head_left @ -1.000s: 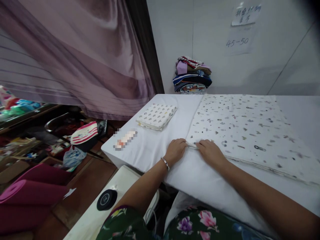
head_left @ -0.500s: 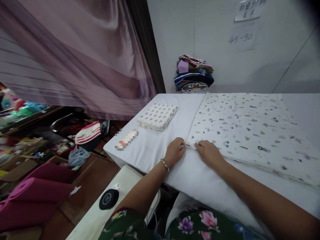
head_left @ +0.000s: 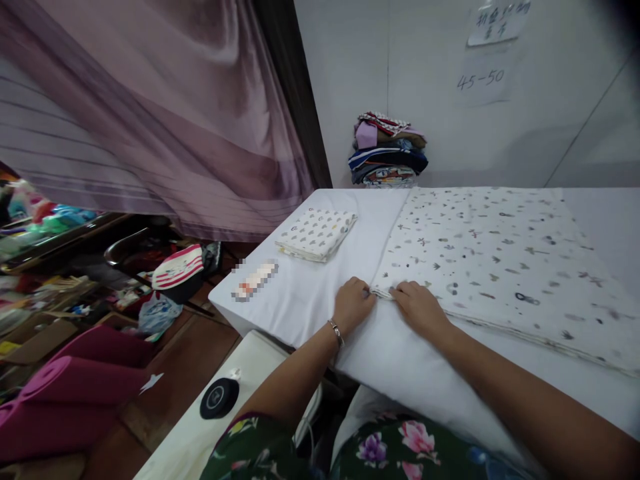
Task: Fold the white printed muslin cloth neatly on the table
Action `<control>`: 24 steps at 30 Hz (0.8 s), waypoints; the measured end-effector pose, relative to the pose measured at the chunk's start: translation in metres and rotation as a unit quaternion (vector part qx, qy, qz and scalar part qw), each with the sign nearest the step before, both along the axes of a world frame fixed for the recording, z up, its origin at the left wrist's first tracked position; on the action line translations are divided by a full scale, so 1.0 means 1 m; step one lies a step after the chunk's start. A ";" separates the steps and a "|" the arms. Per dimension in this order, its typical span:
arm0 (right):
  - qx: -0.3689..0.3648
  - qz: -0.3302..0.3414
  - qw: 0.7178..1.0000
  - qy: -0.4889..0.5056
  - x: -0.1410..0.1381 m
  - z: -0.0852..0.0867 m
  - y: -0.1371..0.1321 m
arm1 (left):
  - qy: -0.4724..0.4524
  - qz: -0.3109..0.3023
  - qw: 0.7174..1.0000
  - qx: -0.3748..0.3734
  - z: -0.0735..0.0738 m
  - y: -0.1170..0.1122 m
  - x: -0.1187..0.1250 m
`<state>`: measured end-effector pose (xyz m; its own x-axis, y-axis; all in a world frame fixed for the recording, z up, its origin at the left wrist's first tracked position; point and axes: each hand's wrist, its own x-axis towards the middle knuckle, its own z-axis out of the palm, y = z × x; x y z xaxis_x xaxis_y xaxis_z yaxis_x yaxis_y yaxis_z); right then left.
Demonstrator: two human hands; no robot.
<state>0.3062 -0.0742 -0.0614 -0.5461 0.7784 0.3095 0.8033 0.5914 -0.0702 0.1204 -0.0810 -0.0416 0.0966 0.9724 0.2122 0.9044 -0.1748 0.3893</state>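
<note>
The left hand [head_left: 353, 303] has edged slightly — bracelet [head_left: 337, 333] too — toward the right hand [head_left: 421, 309].

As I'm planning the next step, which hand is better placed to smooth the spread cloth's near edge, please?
Probably the right hand: it touches the spread cloth farther along that edge; the left hand is at the corner.

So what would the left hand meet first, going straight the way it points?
The left hand would probably meet the spread patterned cloth first; its near corner lies just ahead, perhaps touching.
</note>
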 end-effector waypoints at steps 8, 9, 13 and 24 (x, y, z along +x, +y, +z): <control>0.012 0.004 1.000 -0.003 0.001 -0.003 0.000 | -0.042 0.026 0.998 -0.037 0.000 0.001 0.000; 0.011 0.004 1.000 -0.005 0.001 -0.003 0.000 | -0.048 0.030 0.998 -0.042 0.001 0.000 0.000; 0.006 -0.001 1.000 -0.012 0.000 -0.001 -0.002 | -0.037 0.021 0.998 -0.042 0.003 -0.003 -0.001; 0.004 0.001 1.000 -0.008 0.000 0.001 -0.002 | -0.080 -0.032 0.995 -0.056 0.004 -0.003 -0.008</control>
